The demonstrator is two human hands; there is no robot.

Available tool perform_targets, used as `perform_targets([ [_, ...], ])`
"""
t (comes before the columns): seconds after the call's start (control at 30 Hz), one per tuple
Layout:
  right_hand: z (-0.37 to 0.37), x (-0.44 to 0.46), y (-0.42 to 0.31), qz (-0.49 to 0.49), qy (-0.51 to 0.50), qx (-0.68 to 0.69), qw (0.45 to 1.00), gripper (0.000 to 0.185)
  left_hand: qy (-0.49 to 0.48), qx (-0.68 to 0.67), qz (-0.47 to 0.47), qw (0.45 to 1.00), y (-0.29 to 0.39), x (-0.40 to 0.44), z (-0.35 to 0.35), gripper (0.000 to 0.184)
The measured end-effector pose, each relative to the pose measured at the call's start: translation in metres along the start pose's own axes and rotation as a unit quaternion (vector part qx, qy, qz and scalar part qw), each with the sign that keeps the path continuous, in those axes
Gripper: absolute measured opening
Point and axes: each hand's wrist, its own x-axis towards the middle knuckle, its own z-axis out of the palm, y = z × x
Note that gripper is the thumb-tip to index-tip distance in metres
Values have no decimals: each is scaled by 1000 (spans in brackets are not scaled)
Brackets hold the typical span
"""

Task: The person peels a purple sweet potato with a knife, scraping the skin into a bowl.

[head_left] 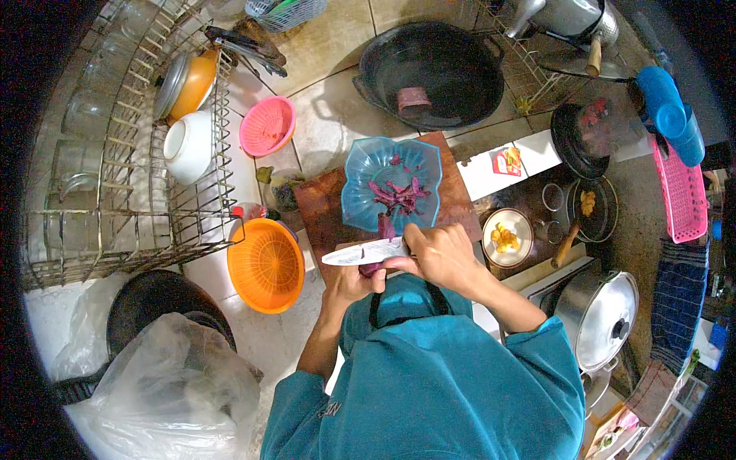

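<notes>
Purple, rounded vegetable (371,269), in the head view, is clamped in the left hand (353,287) beside a pale-bladed knife (363,252), the right hand (443,256) closed around its other end, seemingly for control. A translucent blue, wavy-rimmed bowl (356,184) sits just beyond, presumably to catch purple slices (400,201).

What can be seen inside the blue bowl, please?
Inside the blue bowl lie several purple pieces, some overlapping; whatever is beneath them is covered and cannot be seen.
</notes>
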Motion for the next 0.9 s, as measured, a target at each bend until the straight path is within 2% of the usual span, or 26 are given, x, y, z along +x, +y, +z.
perform_targets([
  [0.07,0,-1,3,32,7,-23,999,58,24,27,83,996,6,11,-6,43],
  [0.13,-1,0,14,67,10,-38,997,56,6,53,124,991,3,9,-10,37],
  [0.23,-6,-1,19,38,14,3,999,54,-16,42,127,991,11,10,-12,35],
  [0.27,-9,-1,16,36,-22,23,999,54,-23,53,136,989,10,11,-13,35],
  [0.37,-16,-3,11,2,-58,60,996,55,14,46,168,985,13,18,-6,36],
  [0.53,-24,-3,5,-11,-79,56,995,55,-76,99,107,986,-2,6,-7,31],
  [0.6,-26,-4,7,5,-88,62,994,54,-38,100,143,984,11,13,-13,30],
  [0.67,-26,-2,12,43,-83,139,986,51,-19,110,189,976,21,26,-19,32],
  [0.77,-18,0,20,103,-56,293,949,41,-136,46,63,988,13,21,-29,35],
  [0.8,-17,2,18,121,-44,335,933,40,-177,24,23,984,11,22,-34,45],
  [0.87,-11,6,17,130,-30,412,901,36,-137,-105,-49,984,5,15,-26,53],
  [0.9,-2,5,19,123,-29,448,885,33,-192,-189,-93,959,11,23,-28,62],
])
